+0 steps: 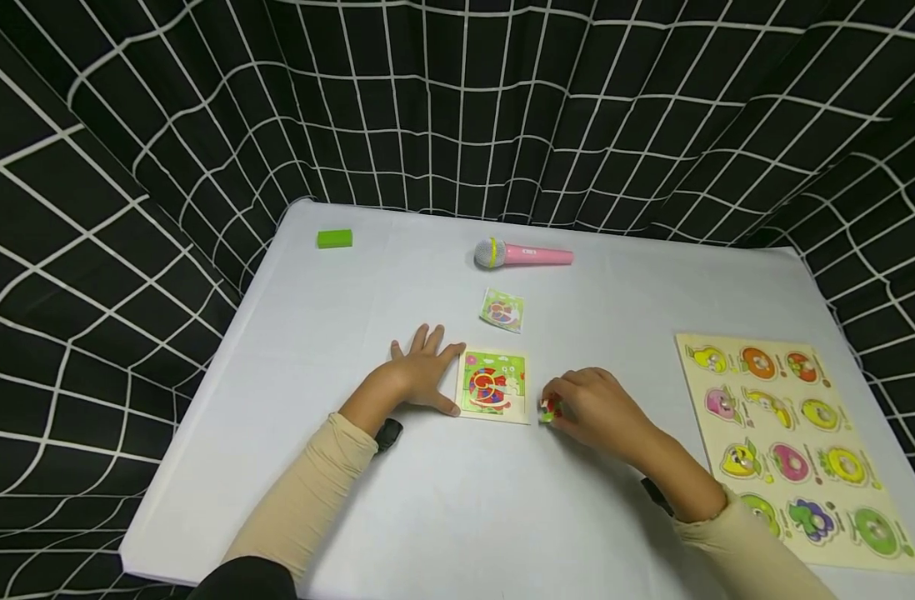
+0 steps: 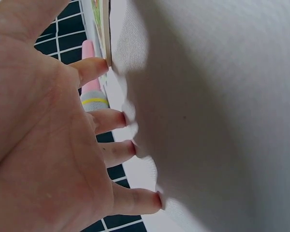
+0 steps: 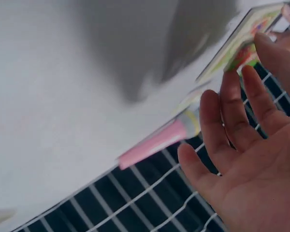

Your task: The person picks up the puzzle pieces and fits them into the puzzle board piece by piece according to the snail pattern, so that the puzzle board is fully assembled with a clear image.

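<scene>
A small square wooden puzzle tray (image 1: 495,417) lies flat on the table, showing a red snail on green; its lower right part shows pale wood. My left hand (image 1: 422,372) spreads its fingers at the tray's left side, thumb and index finger touching that edge. In the left wrist view, the other fingertips of this hand (image 2: 53,140) rest on the cloth. Just right of the tray, my right hand (image 1: 596,408) pinches a red and green puzzle piece (image 1: 547,410) between thumb and fingers. The right wrist view shows the piece (image 3: 240,55) held tilted near the tray (image 3: 222,50).
Behind the tray lies a snail picture card (image 1: 502,310), and farther back a pink toy microphone (image 1: 536,255). A green block (image 1: 334,239) sits at the back left. A large fruit puzzle board (image 1: 791,400) covers the table's right side. Black gridded curtains (image 1: 457,108) surround the white table (image 1: 397,533).
</scene>
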### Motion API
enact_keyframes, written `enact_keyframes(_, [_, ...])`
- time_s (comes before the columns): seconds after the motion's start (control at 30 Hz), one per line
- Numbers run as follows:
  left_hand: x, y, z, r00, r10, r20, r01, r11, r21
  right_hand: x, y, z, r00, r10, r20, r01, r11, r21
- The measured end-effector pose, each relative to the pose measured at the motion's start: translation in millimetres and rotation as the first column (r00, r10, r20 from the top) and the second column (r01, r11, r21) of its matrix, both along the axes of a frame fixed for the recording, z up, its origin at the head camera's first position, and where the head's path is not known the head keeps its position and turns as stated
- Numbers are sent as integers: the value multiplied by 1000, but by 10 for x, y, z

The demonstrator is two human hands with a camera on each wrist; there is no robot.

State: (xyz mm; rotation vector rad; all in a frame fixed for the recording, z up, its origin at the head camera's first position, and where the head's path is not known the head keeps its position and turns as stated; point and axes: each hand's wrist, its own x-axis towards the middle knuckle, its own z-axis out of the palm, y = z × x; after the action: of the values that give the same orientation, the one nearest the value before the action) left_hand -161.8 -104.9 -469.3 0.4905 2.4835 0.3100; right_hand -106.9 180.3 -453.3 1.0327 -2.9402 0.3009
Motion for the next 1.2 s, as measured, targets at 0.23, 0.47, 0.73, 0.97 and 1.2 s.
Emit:
enact_keyframes(0.23, [15,46,20,1000,-6,-4,6,1000,6,-66,-246,-79,999,51,1,-51,999,-16])
enact_keyframes(0.47, [27,64,24,1000,-5,-8,5,1000,14,-90,-307,-148,998,55,-12,-55,998,-18])
enact_keyframes(0.73, [26,83,1,1000,-20,-7,20,1000,20,-47,-332,-158,1000,10,-9,-10,1000,18])
enact_keyframes(0.97, [21,89,-13,1000,-28,-13,28,999,17,-37,-344,-165,1000,-5,4,4,999,47])
enact_keyframes(1.2, [230,51,-199,1000,-1,21,0,998,61,73,-322,-162,992,27,120,-29,999,16])
